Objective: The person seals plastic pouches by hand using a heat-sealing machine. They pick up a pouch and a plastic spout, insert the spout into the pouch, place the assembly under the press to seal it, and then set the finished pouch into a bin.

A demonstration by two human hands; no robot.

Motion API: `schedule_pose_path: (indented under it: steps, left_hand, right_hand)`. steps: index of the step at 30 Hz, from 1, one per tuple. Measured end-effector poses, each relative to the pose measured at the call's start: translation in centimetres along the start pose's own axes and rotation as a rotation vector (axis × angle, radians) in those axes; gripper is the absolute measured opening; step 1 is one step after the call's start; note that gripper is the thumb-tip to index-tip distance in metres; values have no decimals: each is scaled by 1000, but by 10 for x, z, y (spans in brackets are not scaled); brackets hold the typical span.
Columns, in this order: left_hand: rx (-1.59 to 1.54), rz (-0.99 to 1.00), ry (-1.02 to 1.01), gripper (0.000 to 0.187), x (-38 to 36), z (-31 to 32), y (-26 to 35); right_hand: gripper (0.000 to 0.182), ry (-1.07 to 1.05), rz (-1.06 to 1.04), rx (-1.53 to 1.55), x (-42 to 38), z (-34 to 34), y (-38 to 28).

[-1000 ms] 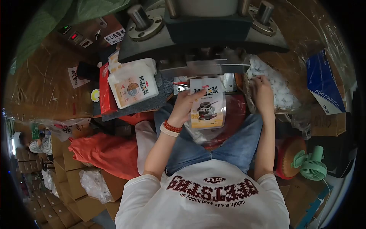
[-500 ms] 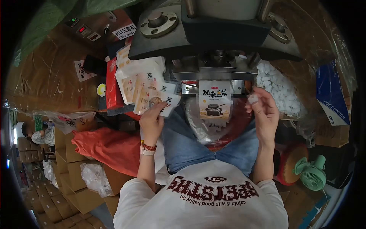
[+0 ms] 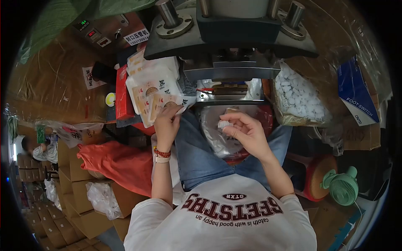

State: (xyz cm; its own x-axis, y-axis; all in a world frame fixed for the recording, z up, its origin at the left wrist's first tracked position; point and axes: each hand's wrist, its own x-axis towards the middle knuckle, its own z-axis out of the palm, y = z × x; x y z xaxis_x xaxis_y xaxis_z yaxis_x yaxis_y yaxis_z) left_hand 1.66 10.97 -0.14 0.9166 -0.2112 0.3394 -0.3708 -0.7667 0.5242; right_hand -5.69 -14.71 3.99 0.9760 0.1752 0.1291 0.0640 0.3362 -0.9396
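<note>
My left hand (image 3: 167,123) pinches a printed pouch (image 3: 175,103) at the front edge of a spread pile of similar pouches (image 3: 144,85). Between the thumb and fingers of my right hand (image 3: 247,131) is a small white cap (image 3: 225,124). That hand hovers over a clear plastic bag (image 3: 213,134) above my lap. Beyond both hands stands the press machine (image 3: 230,72), its metal bar raised over the lower jaw, where no pouch shows. White caps (image 3: 299,94) fill a box right of the press.
A red box (image 3: 122,92) borders the pouches on the left. At right are a blue foot-switch box (image 3: 356,92) and a green fan (image 3: 343,188). Cardboard boxes (image 3: 79,188) and an orange cloth (image 3: 121,165) lie lower left. Another person (image 3: 44,150) is at far left.
The pouch under the press is gone from there. My right hand has moved left and down with the cap. The machine's upper part has risen, and my left hand has shifted slightly.
</note>
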Motion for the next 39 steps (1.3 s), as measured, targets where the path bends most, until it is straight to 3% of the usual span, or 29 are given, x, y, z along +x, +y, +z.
schedule_pose_path:
  steps: [2, 3, 5, 7, 8, 10, 14, 16, 17, 18, 19, 20, 22, 24, 26, 29, 31, 33, 34, 36, 37, 39]
  left_hand:
    - [-113, 27, 103, 34, -7, -4, 16]
    - [-229, 50, 211, 33, -10, -6, 29]
    - [-237, 122, 224, 36, -15, -10, 58]
    - [-183, 249, 217, 40, -17, -17, 80]
    - [-187, 251, 213, 40, -18, -20, 87]
    - [10, 360, 161, 44, -18, -26, 99]
    - [-203, 392, -5, 42, -20, -26, 107]
    - [-318, 344, -53, 32, -20, -5, 104]
    - [-475, 86, -223, 26, -22, 13, 96]
    - [-624, -177, -388, 23, -21, 31, 90]
    - [-807, -333, -392, 27, -16, 45, 93]
    - [-808, -331, -389, 27, -9, 54, 92]
    - [-1337, -600, -353, 26, 9, 61, 94]
    - [-1378, -620, -340, 23, 30, 65, 93]
    - [-1479, -622, -345, 22, 45, 72, 89]
    - [-1471, -641, -431, 24, 48, 81, 81]
    - [-1467, -623, -382, 23, 45, 73, 82]
    - [-989, -588, -437, 29, 46, 56, 78]
    - [-791, -427, -225, 47, 41, 50, 71]
    - [176, -43, 258, 73, 26, 20, 60]
    - [560, -177, 155, 84, 17, 9, 61]
    - [589, -80, 104, 75, -9, 16, 19]
  right_hand:
    - [27, 17, 40, 104, -1, 1, -1]
    - [27, 58, -38, 113, -2, 3, -12]
    - [26, 102, -115, 118, -1, 5, -22]
    - [28, 44, -322, -446, 6, 2, -24]
    - [28, 49, -320, -449, 7, 0, -24]
    - [29, -87, -618, -936, 11, -5, -27]
    - [33, -303, -628, -1164, 0, -9, -63]
    - [33, -204, -657, -1094, 5, -14, -58]
    - [33, -203, -654, -1097, 4, -19, -55]
    - [35, -31, -582, -1052, 3, -26, -51]
    - [37, 138, -511, -1001, 3, -34, -51]
    - [36, 230, -543, -1026, 3, -44, -58]
    - [29, 436, -408, -1081, -1, -66, -68]
    - [22, 517, -350, -1095, 8, -87, -69]
    - [16, 593, -284, -1546, 20, -113, -47]
    - [16, 512, -160, -1563, 28, -143, -6]
    - [16, 465, -142, -1574, 29, -144, -9]
    - [22, 453, -168, -1581, 23, -141, -15]
    - [22, 450, -176, -1581, 20, -142, -16]
    - [24, 501, -17, -1683, 14, -143, -17]
    - [24, 497, -11, -1681, 15, -143, -18]
    - [30, 489, 17, -1685, 21, -143, -18]
